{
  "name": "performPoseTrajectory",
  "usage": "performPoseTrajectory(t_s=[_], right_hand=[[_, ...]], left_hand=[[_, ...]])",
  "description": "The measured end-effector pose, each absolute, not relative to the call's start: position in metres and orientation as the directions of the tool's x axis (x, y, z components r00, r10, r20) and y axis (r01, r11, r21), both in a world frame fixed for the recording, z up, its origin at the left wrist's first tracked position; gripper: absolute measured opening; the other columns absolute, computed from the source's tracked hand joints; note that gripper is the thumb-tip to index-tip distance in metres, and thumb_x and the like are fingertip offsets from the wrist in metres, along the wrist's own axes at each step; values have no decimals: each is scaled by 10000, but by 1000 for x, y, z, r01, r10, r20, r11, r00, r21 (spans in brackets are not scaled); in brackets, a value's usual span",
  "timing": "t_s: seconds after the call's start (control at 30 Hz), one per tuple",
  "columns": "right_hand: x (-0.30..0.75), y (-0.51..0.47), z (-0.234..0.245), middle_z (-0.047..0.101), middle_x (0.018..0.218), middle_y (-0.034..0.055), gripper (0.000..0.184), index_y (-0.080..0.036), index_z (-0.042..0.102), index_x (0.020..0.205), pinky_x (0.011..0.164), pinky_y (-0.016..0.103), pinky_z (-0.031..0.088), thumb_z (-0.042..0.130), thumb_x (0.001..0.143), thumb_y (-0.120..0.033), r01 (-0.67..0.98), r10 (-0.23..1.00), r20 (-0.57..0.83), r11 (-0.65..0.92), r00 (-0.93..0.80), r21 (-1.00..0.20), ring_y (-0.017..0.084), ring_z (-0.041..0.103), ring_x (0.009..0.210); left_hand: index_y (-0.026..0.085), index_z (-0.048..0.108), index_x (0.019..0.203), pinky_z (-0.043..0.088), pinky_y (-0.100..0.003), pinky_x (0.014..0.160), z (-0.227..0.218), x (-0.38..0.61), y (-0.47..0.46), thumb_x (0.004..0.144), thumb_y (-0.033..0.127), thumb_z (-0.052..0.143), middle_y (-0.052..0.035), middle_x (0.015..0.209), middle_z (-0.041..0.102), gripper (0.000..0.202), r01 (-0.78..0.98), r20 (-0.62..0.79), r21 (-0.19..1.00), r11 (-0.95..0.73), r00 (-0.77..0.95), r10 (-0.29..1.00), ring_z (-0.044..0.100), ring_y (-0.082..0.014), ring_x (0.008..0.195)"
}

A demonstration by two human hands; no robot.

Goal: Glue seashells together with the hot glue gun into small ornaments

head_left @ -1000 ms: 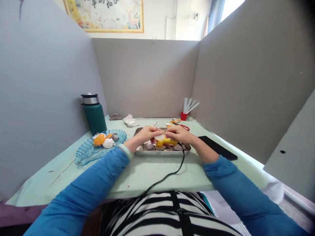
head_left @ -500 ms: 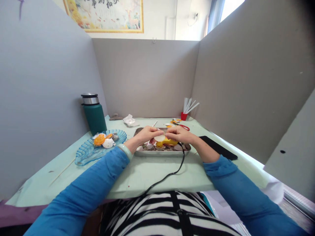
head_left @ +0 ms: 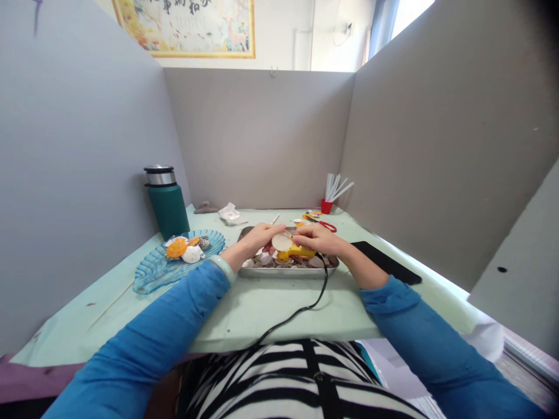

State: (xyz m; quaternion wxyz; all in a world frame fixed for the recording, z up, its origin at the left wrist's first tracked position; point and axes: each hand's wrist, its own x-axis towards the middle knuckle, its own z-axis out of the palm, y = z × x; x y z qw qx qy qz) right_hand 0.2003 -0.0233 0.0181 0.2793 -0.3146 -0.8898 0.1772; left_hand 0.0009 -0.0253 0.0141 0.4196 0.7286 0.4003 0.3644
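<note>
My left hand (head_left: 255,240) pinches a pale round shell (head_left: 282,241) and holds it up over the metal tray (head_left: 288,271). My right hand (head_left: 321,238) grips a yellow glue gun (head_left: 297,252) just right of the shell, its tip by the shell. The gun's black cord (head_left: 305,305) runs down off the table's front edge towards me. The tray holds several shells and stones under both hands.
A blue glass dish (head_left: 152,273) with several shells lies at the left, a green thermos (head_left: 166,202) behind it. A red cup of white sticks (head_left: 328,201), red scissors (head_left: 325,224), crumpled tissue (head_left: 231,214) and a black tablet (head_left: 386,263) sit around the tray. Grey partitions enclose three sides.
The shell in my left hand has tilted up, so its pale face shows more. Both hands have stayed over the tray.
</note>
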Motion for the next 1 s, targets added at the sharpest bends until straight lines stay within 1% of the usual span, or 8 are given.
performPoseTrajectory(t_s=[0.13, 0.33, 0.47, 0.63, 0.77, 0.87, 1.0], right_hand=[[199, -26, 19, 390, 543, -38, 266, -160, 482, 611, 474, 207, 262, 416, 784, -351, 452, 665, 389, 731, -637, -511, 72, 333, 506], [199, -24, 18, 389, 551, -36, 262, -159, 501, 629, 475, 210, 259, 424, 775, -362, 447, 684, 423, 719, -595, -532, 77, 337, 512], [199, -22, 16, 387, 565, -32, 280, -160, 468, 599, 494, 212, 265, 421, 782, -367, 451, 679, 475, 731, -560, -512, 78, 345, 528], [198, -19, 14, 360, 546, -39, 298, -162, 417, 569, 506, 218, 251, 429, 795, -357, 463, 659, 537, 752, -527, -469, 74, 327, 525], [197, -18, 13, 360, 545, -40, 304, -160, 426, 579, 510, 216, 248, 427, 806, -362, 476, 654, 558, 756, -511, -450, 72, 325, 524], [196, -18, 11, 382, 551, -36, 302, -157, 455, 596, 518, 215, 256, 423, 810, -368, 482, 647, 573, 760, -503, -436, 75, 336, 527], [196, -17, 10, 395, 541, -33, 321, -158, 463, 587, 525, 219, 263, 416, 815, -378, 486, 629, 603, 772, -491, -410, 79, 349, 525]], left_hand=[[122, 541, 563, 238, -191, 360, 14, 1, -24, 757, 506, 467, 6, 395, 460, 436, 274, 204, 904, -329, 400, 894, 367, -59, 344], [106, 590, 663, 273, -178, 371, 13, 1, -24, 761, 504, 463, -10, 468, 513, 430, 272, 200, 905, -328, 408, 891, 418, -63, 382], [107, 612, 740, 321, -178, 379, 13, 1, -23, 743, 527, 484, -29, 557, 559, 439, 230, 187, 923, -307, 428, 884, 478, -79, 431], [110, 617, 817, 415, -203, 424, 13, 1, -22, 733, 560, 489, -83, 744, 615, 475, 166, 169, 949, -267, 446, 879, 572, -129, 580], [118, 624, 858, 474, -231, 487, 11, 2, -20, 732, 565, 495, -102, 824, 625, 482, 112, 163, 966, -232, 432, 887, 595, -164, 705], [127, 618, 902, 497, -253, 520, 11, 3, -20, 742, 543, 503, -115, 888, 621, 460, 47, 154, 979, -197, 457, 876, 600, -188, 781], [135, 579, 997, 502, -270, 528, 12, 1, -25, 754, 480, 534, -138, 986, 587, 424, -15, 148, 986, -166, 539, 829, 611, -210, 814]])
